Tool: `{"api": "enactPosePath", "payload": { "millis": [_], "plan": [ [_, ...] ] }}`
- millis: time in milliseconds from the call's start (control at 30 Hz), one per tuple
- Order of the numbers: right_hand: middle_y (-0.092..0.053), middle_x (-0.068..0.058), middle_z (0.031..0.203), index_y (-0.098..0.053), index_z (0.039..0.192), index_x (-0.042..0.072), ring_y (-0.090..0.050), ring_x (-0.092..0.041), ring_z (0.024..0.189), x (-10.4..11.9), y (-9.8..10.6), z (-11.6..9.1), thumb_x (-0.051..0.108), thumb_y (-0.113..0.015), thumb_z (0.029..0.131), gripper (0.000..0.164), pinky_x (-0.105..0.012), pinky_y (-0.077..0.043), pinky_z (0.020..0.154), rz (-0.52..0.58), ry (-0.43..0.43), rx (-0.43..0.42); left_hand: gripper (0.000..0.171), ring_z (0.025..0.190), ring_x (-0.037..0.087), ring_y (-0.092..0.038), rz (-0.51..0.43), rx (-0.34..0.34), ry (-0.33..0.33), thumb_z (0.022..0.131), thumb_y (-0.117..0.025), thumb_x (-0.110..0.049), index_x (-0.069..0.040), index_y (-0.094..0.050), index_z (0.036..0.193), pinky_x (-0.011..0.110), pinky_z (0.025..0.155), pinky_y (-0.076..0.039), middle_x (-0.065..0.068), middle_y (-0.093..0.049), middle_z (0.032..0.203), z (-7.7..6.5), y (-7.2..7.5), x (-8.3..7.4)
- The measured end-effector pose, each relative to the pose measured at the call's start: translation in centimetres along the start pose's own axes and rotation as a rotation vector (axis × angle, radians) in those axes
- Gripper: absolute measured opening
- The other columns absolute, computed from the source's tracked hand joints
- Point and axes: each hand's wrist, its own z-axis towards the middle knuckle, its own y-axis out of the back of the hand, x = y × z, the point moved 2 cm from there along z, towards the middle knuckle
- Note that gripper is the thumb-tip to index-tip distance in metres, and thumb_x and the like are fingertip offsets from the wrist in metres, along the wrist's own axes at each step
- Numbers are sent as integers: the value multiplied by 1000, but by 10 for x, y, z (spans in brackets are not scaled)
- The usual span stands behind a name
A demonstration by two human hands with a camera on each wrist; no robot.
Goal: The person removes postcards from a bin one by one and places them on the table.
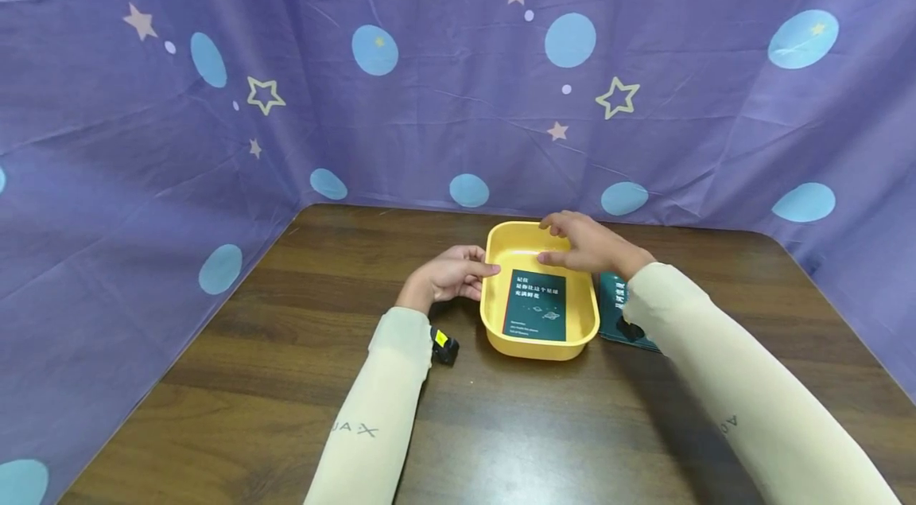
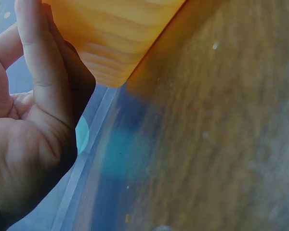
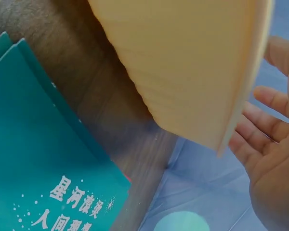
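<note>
A yellow plastic storage box [image 1: 541, 351] with rounded corners stands on the wooden table. Inside it, toward the near end, lies a dark green booklet [image 1: 535, 304] with white print and small planet drawings. My left hand [image 1: 458, 273] grips the box's left wall, thumb over the rim and fingers along the outside. Over the box's far right part is my right hand [image 1: 590, 244], its fingers spread and loosely bent, with nothing held. The right wrist view shows those fingers close by the box's rim [image 3: 253, 72].
More green booklets [image 3: 48, 139] lie stacked on the table right of the box, partly under my right sleeve [image 1: 716, 354]. Black wrist cameras [image 1: 444, 347] sit at the wrists. A purple curtain [image 1: 429, 131] with stars and blue dots hangs along the table's [image 1: 343, 274] back and left.
</note>
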Motion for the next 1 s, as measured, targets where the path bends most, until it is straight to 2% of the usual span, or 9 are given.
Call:
{"api": "enactPosePath", "payload": {
  "millis": [133, 300, 467, 567, 667, 867, 1000],
  "plan": [
    [-60, -18, 116, -50, 133, 3, -56, -32, 105, 5, -7, 4, 51, -69, 86, 70, -45, -50, 90, -25, 22, 65, 18, 54, 15, -60, -7, -9, 6, 96, -61, -5, -2, -45, 103, 25, 51, -58, 14, -59, 77, 0, 0, 0],
    [-60, -16, 118, -47, 137, 4, -58, -30, 104, 9, -16, 7, 55, -74, 80, 81, -44, -50, 91, -29, -12, 157, 19, 53, 15, -60, -6, -4, 10, 96, -61, -6, -1, -44, 104, 25, 50, -57, 13, -59, 75, 2, 1, 1],
    [-57, -15, 127, -43, 142, 6, -55, -29, 113, 14, -22, 6, 59, -79, 71, 96, -47, -47, 98, -63, -58, 265, 20, 53, 16, -60, -10, -3, 15, 96, -61, -6, -1, -44, 105, 25, 50, -57, 14, -59, 77, 2, 1, 1],
    [-54, -11, 133, -40, 146, 10, -50, -26, 121, 15, -25, 5, 65, -78, 67, 104, -48, -42, 104, -110, -94, 316, 21, 54, 16, -61, -16, -2, 17, 96, -61, -6, 0, -44, 106, 26, 51, -58, 15, -59, 78, 2, 1, 0],
    [-53, -8, 133, -39, 148, 12, -48, -24, 120, 17, -27, 3, 71, -76, 62, 110, -48, -40, 105, -175, -106, 350, 23, 54, 16, -62, -15, 4, 17, 96, -61, -6, 1, -43, 108, 26, 52, -59, 16, -60, 80, 2, 1, 0],
    [-53, -3, 115, -48, 141, 15, -50, -19, 101, 20, -31, 6, 78, -73, 56, 109, -41, -46, 95, -285, -67, 396, 23, 54, 16, -62, -13, 4, 10, 96, -61, -6, 1, -43, 108, 26, 52, -58, 15, -61, 78, 1, 1, 0],
    [-52, -3, 113, -51, 138, 17, -50, -18, 98, 22, -34, 8, 75, -75, 56, 104, -40, -47, 93, -307, -68, 420, 24, 54, 16, -62, -11, 5, 10, 96, -61, -6, 2, -42, 108, 26, 52, -58, 14, -60, 77, 1, 1, 0]
  ]
}}
